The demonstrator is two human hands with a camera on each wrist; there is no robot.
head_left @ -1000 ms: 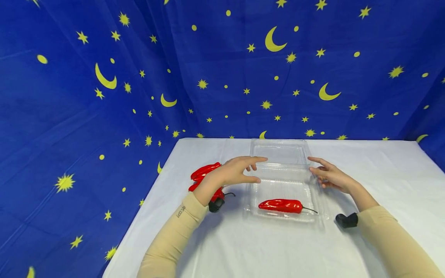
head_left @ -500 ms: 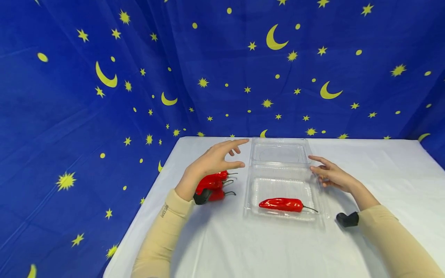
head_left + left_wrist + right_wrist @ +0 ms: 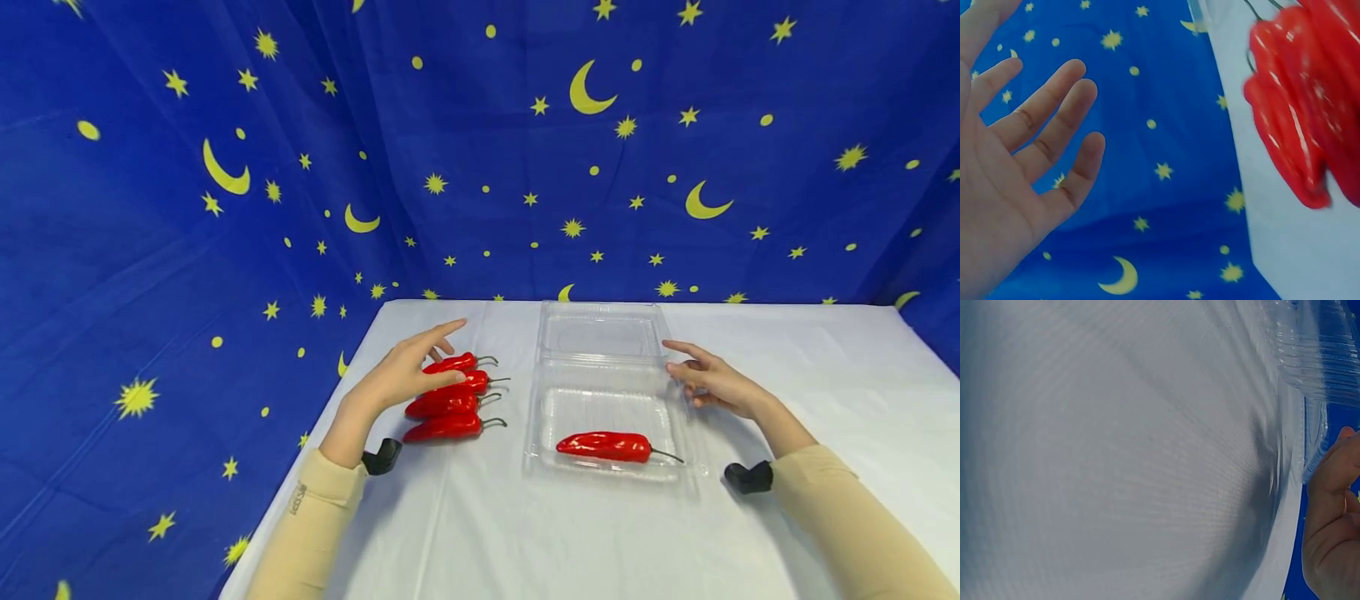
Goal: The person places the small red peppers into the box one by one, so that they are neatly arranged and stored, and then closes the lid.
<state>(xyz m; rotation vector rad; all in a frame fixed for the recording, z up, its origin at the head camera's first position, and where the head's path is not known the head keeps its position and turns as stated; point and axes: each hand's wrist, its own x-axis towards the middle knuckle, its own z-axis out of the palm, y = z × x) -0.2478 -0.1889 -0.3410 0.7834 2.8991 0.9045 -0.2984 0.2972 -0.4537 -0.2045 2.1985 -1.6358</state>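
Over the several red peppers (image 3: 444, 404) stacked in a row on the left of the table, my left hand (image 3: 405, 362) hovers with spread fingers and holds nothing. In the left wrist view that hand (image 3: 1029, 144) shows its bare palm, with the glossy peppers (image 3: 1297, 94) at the right. A clear plastic clamshell box (image 3: 534, 417) lies opened flat, its lid (image 3: 600, 332) toward the back. One red pepper (image 3: 606, 446) lies in the near half, stem to the right. My right hand (image 3: 712, 382) is at the box's right edge near the hinge, fingers relaxed.
A white cloth covers the table (image 3: 585, 542). Behind and to the left hangs a blue curtain (image 3: 480, 150) with yellow moons and stars. Black wrist cameras (image 3: 748, 477) sit at both cuffs.
My left hand has moved left from over the box to above the row of peppers, uncovering most of them. My right hand and the pepper in the box stay put.
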